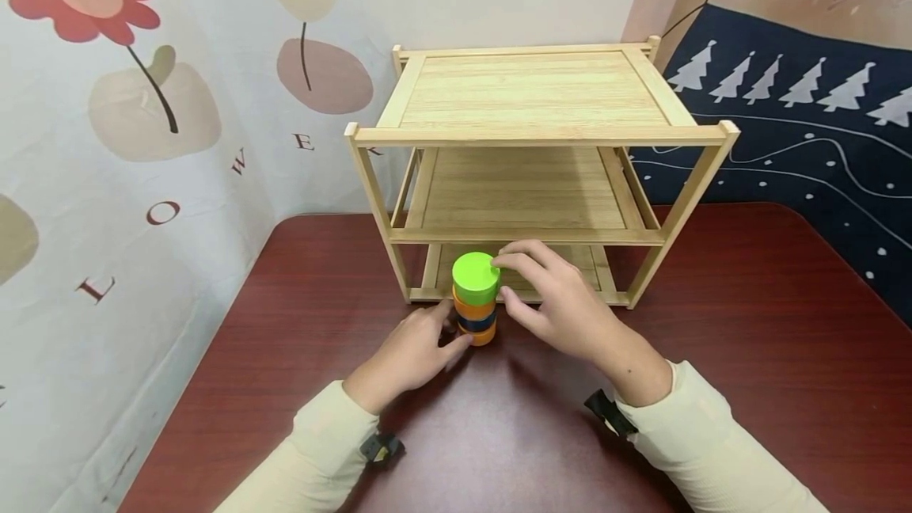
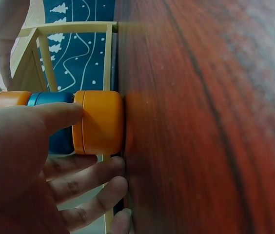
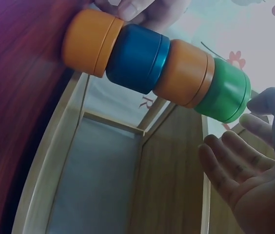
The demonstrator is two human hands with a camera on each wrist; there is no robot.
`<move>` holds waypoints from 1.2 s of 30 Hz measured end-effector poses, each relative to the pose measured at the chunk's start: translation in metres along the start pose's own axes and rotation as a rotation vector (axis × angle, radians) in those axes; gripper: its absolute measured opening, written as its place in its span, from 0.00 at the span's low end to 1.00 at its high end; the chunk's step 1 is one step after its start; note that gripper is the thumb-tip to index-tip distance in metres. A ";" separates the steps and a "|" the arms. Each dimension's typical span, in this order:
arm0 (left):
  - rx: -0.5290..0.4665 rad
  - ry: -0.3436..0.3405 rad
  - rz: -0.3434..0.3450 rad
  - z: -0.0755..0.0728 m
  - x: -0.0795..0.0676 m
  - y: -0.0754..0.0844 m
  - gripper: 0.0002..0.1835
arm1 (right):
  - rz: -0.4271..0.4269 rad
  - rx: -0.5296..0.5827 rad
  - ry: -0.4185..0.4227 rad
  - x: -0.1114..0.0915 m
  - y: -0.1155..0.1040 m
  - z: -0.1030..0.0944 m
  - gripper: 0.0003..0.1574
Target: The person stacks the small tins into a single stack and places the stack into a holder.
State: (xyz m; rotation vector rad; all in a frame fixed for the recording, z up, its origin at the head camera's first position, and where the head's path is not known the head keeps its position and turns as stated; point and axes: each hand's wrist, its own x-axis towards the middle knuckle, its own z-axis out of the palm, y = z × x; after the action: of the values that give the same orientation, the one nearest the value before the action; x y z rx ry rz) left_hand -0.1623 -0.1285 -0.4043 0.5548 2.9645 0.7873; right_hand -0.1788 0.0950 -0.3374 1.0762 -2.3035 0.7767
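Observation:
A stack of small round lidded canisters stands upright on the table, in front of the wooden rack. A green canister [image 1: 475, 279] is on top, an orange canister [image 3: 184, 73] below it, then a dark blue canister [image 3: 136, 58], and another orange canister [image 2: 101, 122] at the bottom. My left hand [image 1: 409, 348] is at the left of the stack, its thumb laid against the bottom orange canister and its other fingers loosely spread beside it. To the right, my right hand [image 1: 563, 303] has its fingertips at the green canister's edge, palm facing the stack.
Behind the stack stands a three-tier wooden rack [image 1: 530, 135] on the dark red table [image 1: 299, 291]. A flower-printed curtain [image 1: 178, 204] hangs on the left, and dark blue tree-printed cloth [image 1: 784, 125] on the right.

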 end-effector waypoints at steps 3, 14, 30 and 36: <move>-0.001 0.004 -0.001 0.001 0.000 0.000 0.20 | 0.002 0.003 0.009 -0.001 0.003 0.000 0.16; -0.010 0.008 -0.008 0.000 0.000 0.001 0.20 | 0.020 -0.012 0.002 -0.002 0.006 0.001 0.14; -0.010 0.000 -0.028 0.000 0.000 0.001 0.19 | 0.034 -0.015 0.001 -0.003 0.011 0.005 0.14; -0.013 -0.007 -0.027 0.000 0.000 0.001 0.19 | 0.047 -0.029 0.002 -0.004 0.013 0.006 0.14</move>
State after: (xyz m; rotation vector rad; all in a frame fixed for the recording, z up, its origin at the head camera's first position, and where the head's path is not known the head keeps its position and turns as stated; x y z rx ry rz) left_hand -0.1619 -0.1272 -0.4038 0.5147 2.9516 0.8001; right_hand -0.1882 0.0999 -0.3480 1.0112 -2.3387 0.7591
